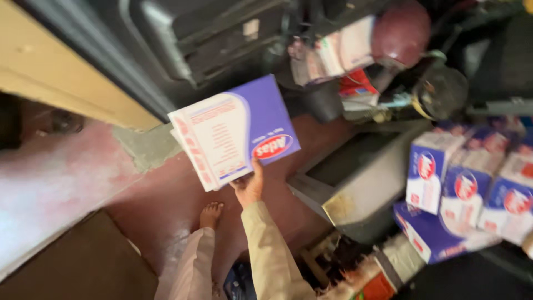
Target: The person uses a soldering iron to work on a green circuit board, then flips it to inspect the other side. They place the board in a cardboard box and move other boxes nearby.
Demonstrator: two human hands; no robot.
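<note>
My right hand (249, 186), in a beige sleeve, is shut on the lower edge of a flat purple and white packet (233, 130) with a red oval mark, and holds it up over the dark red floor. A second thin packet seems to lie under it. My thumb rests on top of the packet and my fingers are beneath it. One bare foot (211, 214) and a pale trouser leg show just left of the arm. My left hand is out of view.
More purple and white packets (461, 183) are stacked at the right. A grey metal box (355, 189) stands on the floor beside them. Dark machinery (211, 33), a maroon round object (401, 32) and clutter fill the back. A yellow board (50, 66) is upper left.
</note>
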